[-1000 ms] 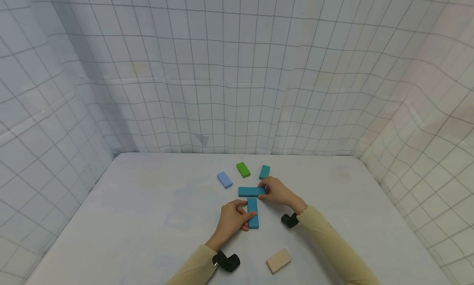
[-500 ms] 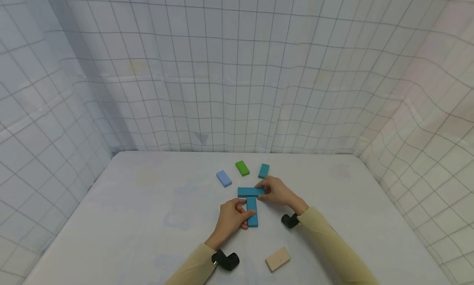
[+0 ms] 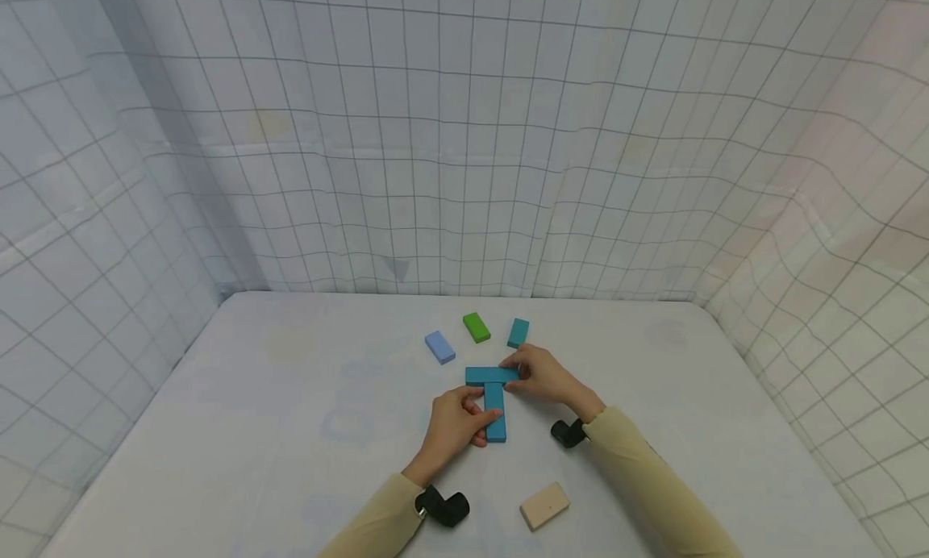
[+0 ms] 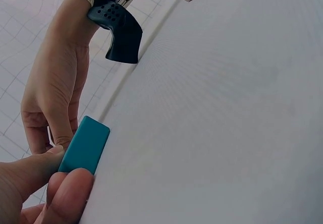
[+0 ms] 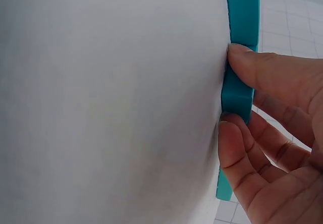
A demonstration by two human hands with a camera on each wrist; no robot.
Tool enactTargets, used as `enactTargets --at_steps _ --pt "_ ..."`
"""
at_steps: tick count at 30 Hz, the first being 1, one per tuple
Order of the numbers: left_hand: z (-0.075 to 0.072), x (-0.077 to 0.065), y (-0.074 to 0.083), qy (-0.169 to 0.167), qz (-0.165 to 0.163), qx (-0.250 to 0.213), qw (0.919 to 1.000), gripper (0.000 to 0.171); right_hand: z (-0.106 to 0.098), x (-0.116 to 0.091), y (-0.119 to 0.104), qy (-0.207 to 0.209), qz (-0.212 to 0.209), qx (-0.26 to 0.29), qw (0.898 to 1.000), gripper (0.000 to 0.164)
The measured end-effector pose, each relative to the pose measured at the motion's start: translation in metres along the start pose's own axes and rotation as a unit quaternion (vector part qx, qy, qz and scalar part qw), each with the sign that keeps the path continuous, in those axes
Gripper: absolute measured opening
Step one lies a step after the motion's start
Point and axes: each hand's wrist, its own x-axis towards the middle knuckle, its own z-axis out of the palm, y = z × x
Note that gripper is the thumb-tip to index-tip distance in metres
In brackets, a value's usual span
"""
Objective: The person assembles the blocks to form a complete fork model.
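Two long blue blocks lie flat on the white table, meeting as a T. The crosswise blue block (image 3: 488, 376) is at the far side, and my right hand (image 3: 546, 376) pinches its right end between thumb and fingers, as the right wrist view also shows. Against its near edge, around the middle, butts the lengthwise blue block (image 3: 495, 405). My left hand (image 3: 453, 425) grips this one from the left, thumb across the top and fingers along its side. In the left wrist view the end of the lengthwise block (image 4: 85, 143) shows between thumb and finger.
Behind the T lie a light-blue block (image 3: 439, 347), a green block (image 3: 476, 327) and a short teal block (image 3: 518, 332), the last just beyond my right fingers. A beige block (image 3: 544, 506) rests near the front, between the forearms. Grid-patterned white cloth (image 3: 464, 179) hangs behind the table.
The lengthwise blue block has slid forward under my left hand, closing the small gap to the crosswise block. My right hand has stayed in place. The head view has tilted slightly.
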Motion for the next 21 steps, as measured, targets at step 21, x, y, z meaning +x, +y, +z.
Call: enactTargets --at_steps 21 --pt "0.0024 -0.004 0.0072 0.002 0.037 0.061 0.9975 0.04 -0.0012 -0.0027 -0.0034 -0.004 -0.002 -0.003 1.0 0.03"
